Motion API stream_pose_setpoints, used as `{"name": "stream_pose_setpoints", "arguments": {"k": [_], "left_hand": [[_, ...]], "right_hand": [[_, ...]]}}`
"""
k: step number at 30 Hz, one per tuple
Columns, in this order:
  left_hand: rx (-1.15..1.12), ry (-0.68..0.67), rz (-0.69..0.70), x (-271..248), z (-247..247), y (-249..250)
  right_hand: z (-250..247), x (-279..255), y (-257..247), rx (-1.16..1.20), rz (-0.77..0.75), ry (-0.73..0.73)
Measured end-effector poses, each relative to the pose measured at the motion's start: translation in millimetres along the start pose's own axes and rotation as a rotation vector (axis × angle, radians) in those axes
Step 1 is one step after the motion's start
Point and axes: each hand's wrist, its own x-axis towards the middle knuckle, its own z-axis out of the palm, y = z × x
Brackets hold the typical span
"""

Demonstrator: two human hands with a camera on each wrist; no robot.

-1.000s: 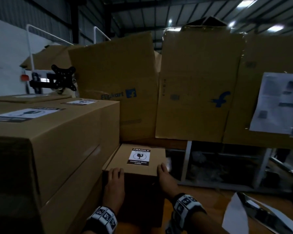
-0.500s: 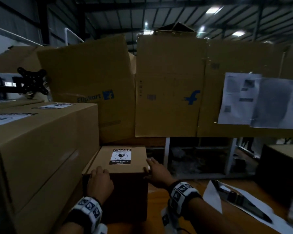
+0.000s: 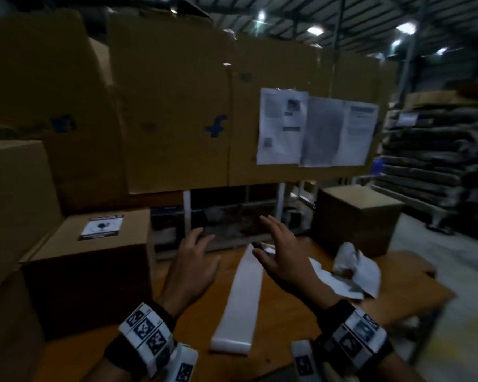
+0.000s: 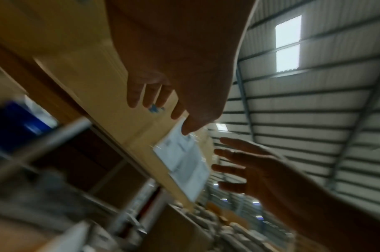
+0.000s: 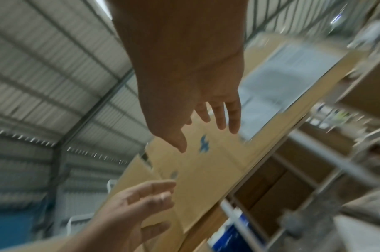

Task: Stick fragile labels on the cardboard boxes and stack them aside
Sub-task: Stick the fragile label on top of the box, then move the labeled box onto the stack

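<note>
Left hand (image 4: pixel 174 68) reaching forward, fingers (image 4: pixel 135 95) spread, holding nothing. Right hand (image 4: pixel 260 170) alongside, fingers apart. Behind, blurred cardboard sheet (image 4: pixel 81 59) with white papers (image 4: pixel 184 162).

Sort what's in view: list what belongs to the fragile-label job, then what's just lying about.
Job:
labelled box with its fragile label
unlabelled box
white strip on the table
left hand, right hand, both empty

Lying about:
crumpled paper
posted sheets
</note>
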Motion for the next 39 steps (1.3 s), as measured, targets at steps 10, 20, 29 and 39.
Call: {"name": "stream_pose_setpoints", "arguments": {"k": [10,20,29,39], "left_hand": [[-0.306,-0.069,0.161,-83,131,149],[-0.394,-0.281,0.045,-89,242,181],[-0.471,-0.152,0.058,49,340,201],[-0.520,-0.114,-0.016,239,430,231]], "right_hand": [[-61,-199,108,0.106,0.259,0.266],[-74,-251,197,0.133,0.499,0.281],[-99,-151,334,0.040,0.500,0.291],[-159,-20,473,-0.043,0.453,0.289]]}}
